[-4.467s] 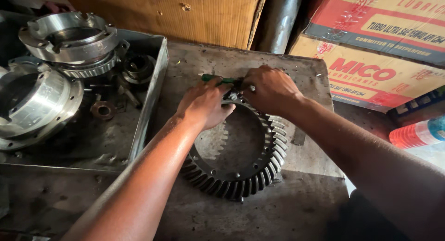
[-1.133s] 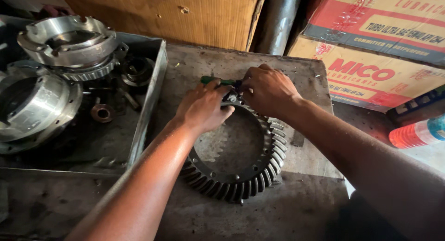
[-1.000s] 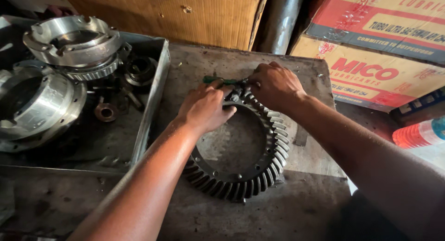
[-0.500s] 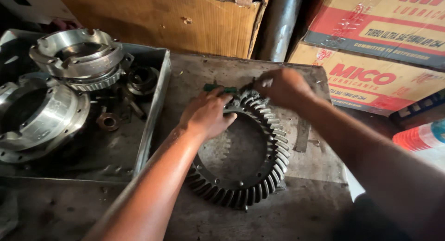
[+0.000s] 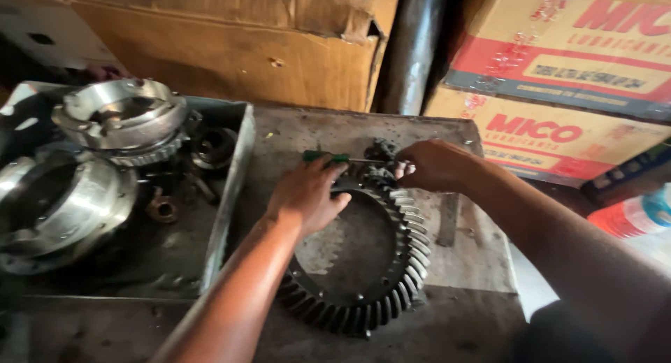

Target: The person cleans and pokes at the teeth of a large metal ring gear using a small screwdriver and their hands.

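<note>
Large dark toothed steel ring gear lying flat on the stained grey metal bench top, centre to lower centre of frame. Left hand laid palm down over the upper left arc of the gear, fingers half curled and touching the green-handled screwdriver lying across just above the gear; whether actually gripped, cannot tell. Right hand at the gear's top edge, right of centre, fingers bunched tight at the screwdriver's shaft end beside a small dark metal part; exact hold hidden by the knuckles.

Shallow grey sheet-metal tray at left of frame, its raised wall just beside the gear. Contents: polished silver differential housing with a toothed base at upper left; second round silver housing with open bore at far left, partly cut by the frame edge; dark bearing ring near the tray's upper right corner; small brown nut-like piece on the tray floor; other small dark parts, too blurred to tell.

Behind the bench: brown cardboard box at upper left to centre, dark upright pipe at upper centre, red and yellow printed carton at upper right. Plastic bottle with red label at right edge. Flat grey metal bar on the bench, just right of the gear.
</note>
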